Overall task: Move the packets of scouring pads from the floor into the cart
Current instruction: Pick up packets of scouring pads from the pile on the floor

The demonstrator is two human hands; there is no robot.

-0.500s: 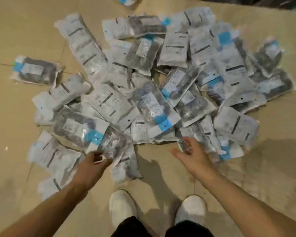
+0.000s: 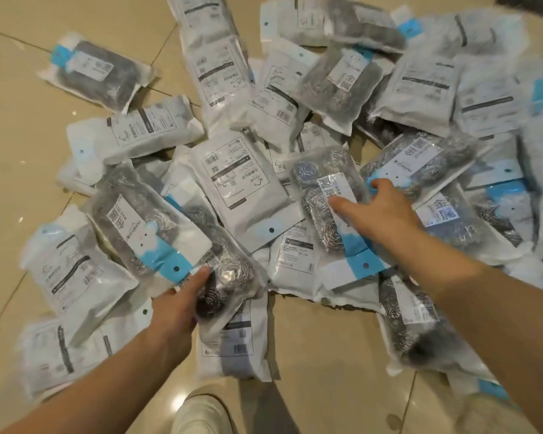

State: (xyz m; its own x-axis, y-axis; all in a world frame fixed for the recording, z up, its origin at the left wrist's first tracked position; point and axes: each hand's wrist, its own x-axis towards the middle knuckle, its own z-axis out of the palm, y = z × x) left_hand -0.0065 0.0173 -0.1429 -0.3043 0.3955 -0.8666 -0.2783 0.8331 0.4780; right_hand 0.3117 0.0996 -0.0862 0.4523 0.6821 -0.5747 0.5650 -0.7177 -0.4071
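Observation:
Several packets of steel scouring pads lie in a heap on the tiled floor, some label side up, some showing the pads. My left hand (image 2: 182, 303) grips the lower end of one clear packet (image 2: 226, 277) at the heap's near left, thumb on top. My right hand (image 2: 378, 211) lies on a packet with a blue header (image 2: 323, 198) in the middle of the heap, thumb across its label and fingers curled over its far edge. No cart shows in this view.
Beige glossy floor tiles (image 2: 320, 355) surround the heap. My white shoe (image 2: 201, 415) stands at the bottom centre, just short of the nearest packets. One packet (image 2: 94, 72) lies apart at the far left.
The view has dropped much closer to the heap. My right hand has moved forward from the near edge onto a packet in the middle. My left hand still holds its packet.

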